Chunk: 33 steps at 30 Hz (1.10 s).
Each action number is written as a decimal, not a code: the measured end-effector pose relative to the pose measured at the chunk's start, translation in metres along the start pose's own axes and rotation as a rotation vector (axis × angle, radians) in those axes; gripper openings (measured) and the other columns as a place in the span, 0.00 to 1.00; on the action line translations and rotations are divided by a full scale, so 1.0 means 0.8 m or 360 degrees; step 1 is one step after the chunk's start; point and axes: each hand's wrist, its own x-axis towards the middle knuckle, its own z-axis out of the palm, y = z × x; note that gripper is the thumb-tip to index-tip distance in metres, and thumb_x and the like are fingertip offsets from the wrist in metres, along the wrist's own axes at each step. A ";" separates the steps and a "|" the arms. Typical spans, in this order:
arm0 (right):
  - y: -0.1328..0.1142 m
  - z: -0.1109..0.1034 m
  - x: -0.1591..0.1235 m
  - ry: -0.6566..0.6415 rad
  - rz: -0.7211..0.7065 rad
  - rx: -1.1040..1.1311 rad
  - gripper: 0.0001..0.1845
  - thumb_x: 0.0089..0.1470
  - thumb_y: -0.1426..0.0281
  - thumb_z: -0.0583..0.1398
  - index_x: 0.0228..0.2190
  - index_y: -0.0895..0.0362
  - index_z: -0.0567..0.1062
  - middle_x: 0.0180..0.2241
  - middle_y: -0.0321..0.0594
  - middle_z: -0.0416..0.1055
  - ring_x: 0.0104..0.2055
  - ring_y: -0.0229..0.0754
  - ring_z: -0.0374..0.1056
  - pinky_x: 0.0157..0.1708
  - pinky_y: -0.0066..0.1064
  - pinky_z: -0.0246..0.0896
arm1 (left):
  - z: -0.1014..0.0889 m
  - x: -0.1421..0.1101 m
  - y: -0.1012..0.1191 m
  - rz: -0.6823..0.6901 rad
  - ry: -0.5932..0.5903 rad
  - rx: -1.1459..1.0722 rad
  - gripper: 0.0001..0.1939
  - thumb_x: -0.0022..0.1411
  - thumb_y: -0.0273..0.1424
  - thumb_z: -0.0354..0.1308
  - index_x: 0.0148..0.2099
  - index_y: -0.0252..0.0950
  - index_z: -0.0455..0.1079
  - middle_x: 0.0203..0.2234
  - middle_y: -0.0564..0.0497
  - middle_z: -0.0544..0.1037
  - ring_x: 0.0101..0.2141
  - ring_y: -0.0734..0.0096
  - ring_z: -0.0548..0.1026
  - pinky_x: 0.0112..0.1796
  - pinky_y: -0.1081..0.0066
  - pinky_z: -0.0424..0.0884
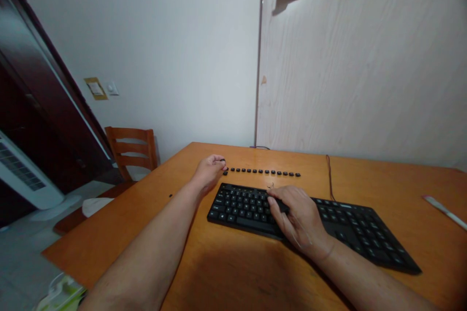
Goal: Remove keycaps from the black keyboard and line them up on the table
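Observation:
A black keyboard (pixel 241 203) lies across the wooden table, its letter side to the left and number pad to the right. Behind it runs a row of several loose black keycaps (pixel 260 171). At the row's left end, my left hand (pixel 208 173) pinches a small black keycap (pixel 223 160) between thumb and fingertips, just above the table. My right hand (pixel 297 216) is over the middle of the keyboard, thumb and fingers closed together at the upper key rows. A thin wire-like piece (pixel 270 186) shows by its fingertips; what the fingers grip is hidden.
A tiny dark piece (pixel 170 196) lies on the table (pixel 222 272) left of my left forearm. The keyboard cable (pixel 330 175) runs toward the back edge. At the right is a white strip-like object (pixel 445 211). A wooden chair (pixel 132 149) stands beyond the table's left edge.

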 end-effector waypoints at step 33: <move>-0.001 -0.002 0.001 -0.0023 0.0014 0.0058 0.10 0.58 0.73 0.59 0.43 0.55 0.72 0.36 0.43 0.74 0.38 0.45 0.69 0.40 0.39 0.65 | 0.009 -0.010 -0.002 -0.0305 -0.0208 -0.0372 0.16 0.48 0.18 0.64 0.41 0.31 0.71 0.32 0.48 0.77 0.31 0.75 0.77 0.39 0.73 0.73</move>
